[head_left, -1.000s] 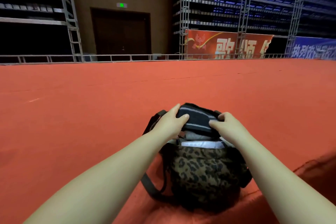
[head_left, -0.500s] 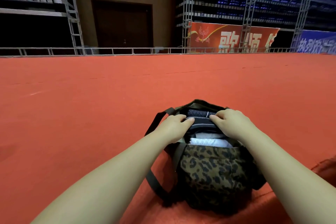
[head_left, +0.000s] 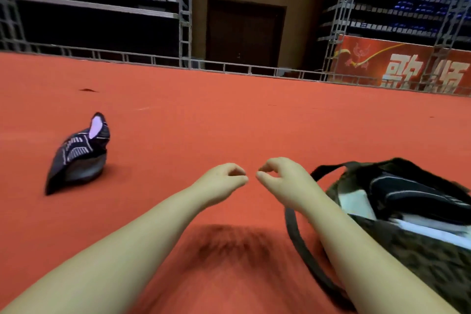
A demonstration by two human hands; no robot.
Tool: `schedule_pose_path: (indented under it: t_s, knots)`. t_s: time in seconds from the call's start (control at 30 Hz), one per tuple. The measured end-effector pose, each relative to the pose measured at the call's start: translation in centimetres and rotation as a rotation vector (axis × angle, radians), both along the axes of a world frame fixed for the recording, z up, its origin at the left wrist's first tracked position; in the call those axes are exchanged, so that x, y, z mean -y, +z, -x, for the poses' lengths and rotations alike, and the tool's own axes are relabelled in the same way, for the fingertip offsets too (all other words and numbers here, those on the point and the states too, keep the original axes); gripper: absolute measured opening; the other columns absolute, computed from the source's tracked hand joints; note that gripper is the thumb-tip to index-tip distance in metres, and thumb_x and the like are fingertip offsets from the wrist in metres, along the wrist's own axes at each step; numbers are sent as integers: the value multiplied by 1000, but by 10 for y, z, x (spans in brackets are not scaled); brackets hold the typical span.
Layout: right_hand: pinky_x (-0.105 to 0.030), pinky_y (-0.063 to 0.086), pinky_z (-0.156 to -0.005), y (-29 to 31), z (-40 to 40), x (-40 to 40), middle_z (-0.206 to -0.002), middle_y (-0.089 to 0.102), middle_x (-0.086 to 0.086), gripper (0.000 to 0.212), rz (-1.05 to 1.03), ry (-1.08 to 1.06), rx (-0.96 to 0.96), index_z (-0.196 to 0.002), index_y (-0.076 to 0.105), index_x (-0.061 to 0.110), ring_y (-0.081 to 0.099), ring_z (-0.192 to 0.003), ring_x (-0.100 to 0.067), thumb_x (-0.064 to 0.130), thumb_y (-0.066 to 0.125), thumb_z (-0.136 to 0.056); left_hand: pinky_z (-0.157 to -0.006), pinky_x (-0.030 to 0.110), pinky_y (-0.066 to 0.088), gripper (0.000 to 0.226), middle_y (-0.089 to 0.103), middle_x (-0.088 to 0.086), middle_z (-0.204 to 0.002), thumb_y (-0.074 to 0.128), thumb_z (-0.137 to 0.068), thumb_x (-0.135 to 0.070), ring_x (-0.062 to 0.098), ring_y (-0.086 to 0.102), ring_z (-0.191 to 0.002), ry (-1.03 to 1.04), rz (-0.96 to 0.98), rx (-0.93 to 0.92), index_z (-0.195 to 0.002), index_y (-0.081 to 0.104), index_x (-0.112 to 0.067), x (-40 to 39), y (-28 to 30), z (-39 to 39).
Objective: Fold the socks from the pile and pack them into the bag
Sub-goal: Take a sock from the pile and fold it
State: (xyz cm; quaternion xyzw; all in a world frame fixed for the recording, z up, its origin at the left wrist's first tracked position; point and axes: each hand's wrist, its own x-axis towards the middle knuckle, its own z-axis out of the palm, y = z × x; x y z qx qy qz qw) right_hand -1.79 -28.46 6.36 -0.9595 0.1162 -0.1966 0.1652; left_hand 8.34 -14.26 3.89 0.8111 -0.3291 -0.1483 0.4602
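Over on the left, the last dark striped socks sit in a small heap on the red carpet, one cuff poking up with its pale lining showing, well apart from both hands. The left hand hangs in the air over the carpet with its grip loosely curled, thumb and fingertips nearly meeting, and nothing in it. The right hand is just beside it, curled the same way and just as empty, its fingertips almost touching those of the left. Farther right the leopard-print bag slumps on the carpet with its mouth open, a dark striped folded pair riding high at the top and white socks under it; its dark strap loops out on the carpet under the right forearm.

What worries me: the bag looks full to the brim and it leans. That top pair could slide out if the bag is bumped, and the right forearm passes right over the strap, so a careless drag could catch it and tip the lot. The heap is a long reach to the left too, and a one-handed snatch may bring up one sock and leave its mate behind.

Against half a second ago, both hands have left the bag's mouth, where they were pressing the striped pair down, and now hover empty to its left. The view has swung left as well, so the bag has gone to the right edge and the heap has come into sight.
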Motion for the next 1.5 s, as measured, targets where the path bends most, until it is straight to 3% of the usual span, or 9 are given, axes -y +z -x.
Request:
schedule_pose_path:
  t_s: [0.27,0.47,0.63,0.77,0.87,0.97,1.1,1.27,1.5]
  knots:
    - [-31,44,-92,-76,-120,-134,-117,64,0,24,-135,217,-196,-103,67,24,56,-112,-19,37,54,-88,-50,13,39,7,60,-2,-81,54,-91,-19,12,53,-71,245,-82,-104,-89,60,-20,-176,-63,-87]
    - [-32,46,-90,-119,-179,-197,-111,66,1,21,-251,265,-233,-101,66,23,59,-108,-20,35,55,-88,-71,27,41,6,59,-8,-81,62,-85,-19,14,55,-80,728,36,153,-82,61,-23,-272,-77,-134]
    - [-34,43,-92,-149,-190,-207,-107,64,8,16,-239,178,-120,-97,64,30,53,-106,-18,38,54,-88,-108,40,31,51,49,8,-126,73,-79,-25,25,42,-124,967,175,373,-124,52,-11,-298,-84,-175]
    - [-32,45,-85,-153,-194,-201,-94,66,6,4,-455,218,10,-86,63,25,59,-95,-15,27,59,-88,-118,39,12,88,20,13,-154,71,-75,-50,22,13,-144,905,44,274,-146,27,-21,-294,-76,-226]
    - [-31,45,-82,-153,-193,-201,-87,66,8,12,-578,246,68,-78,60,27,60,-88,-12,21,60,-88,-116,38,19,100,23,11,-154,71,-66,-61,23,21,-142,860,70,106,-147,22,-29,-282,-68,-257]
    - [-28,45,-80,-151,-195,-200,-85,66,7,13,-685,252,131,-78,61,27,61,-85,-10,18,62,-88,-97,30,41,72,59,-2,-123,70,-67,-55,16,55,-113,688,134,76,-130,48,-26,-265,-72,-267]
    - [-23,44,-77,-150,-202,-192,-89,66,5,8,-818,216,263,-85,61,25,60,-84,-10,18,63,-88,-69,24,37,4,63,-5,-86,59,-90,-21,12,54,-84,527,29,279,-90,63,-21,-230,-88,-250]
    - [-20,36,-95,-142,-197,-176,-112,55,4,47,-819,41,572,-113,54,21,50,-104,-8,50,51,-75,-73,31,44,8,66,0,-82,63,-85,-17,17,59,-80,166,-247,364,-90,67,-14,-189,-93,-199]
    - [-31,41,-101,-141,-181,-148,-119,62,9,26,-897,196,126,-117,60,27,55,-111,-8,37,49,-96,-74,23,43,36,62,-14,-84,79,-72,-27,2,54,-76,-163,-261,323,-105,66,-22,-168,-78,-144]
